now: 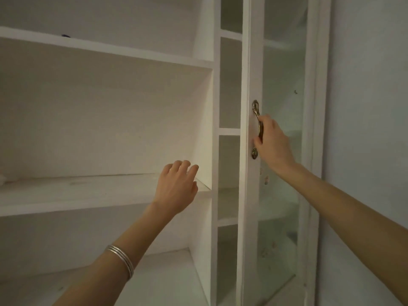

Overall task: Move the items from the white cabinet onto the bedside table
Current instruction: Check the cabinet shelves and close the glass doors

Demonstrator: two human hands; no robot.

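The white cabinet (213,129) fills the view, with its glass door (280,151) swung open on the right. My right hand (272,142) is closed around the door's brass handle (256,111). My left hand (176,186) reaches over the right end of the middle shelf (77,191), fingers loosely apart and holding nothing. A silver bangle sits on that forearm. A small dark thing (65,36) peeks over the edge of the upper shelf at the left. Something pale (2,178) shows at the far left of the middle shelf, mostly cut off. The bedside table is out of view.
A narrow column of small compartments (229,85) stands between the main shelves and the door. A plain wall (371,107) lies to the right of the door. A lower shelf (165,272) shows beneath my left arm.
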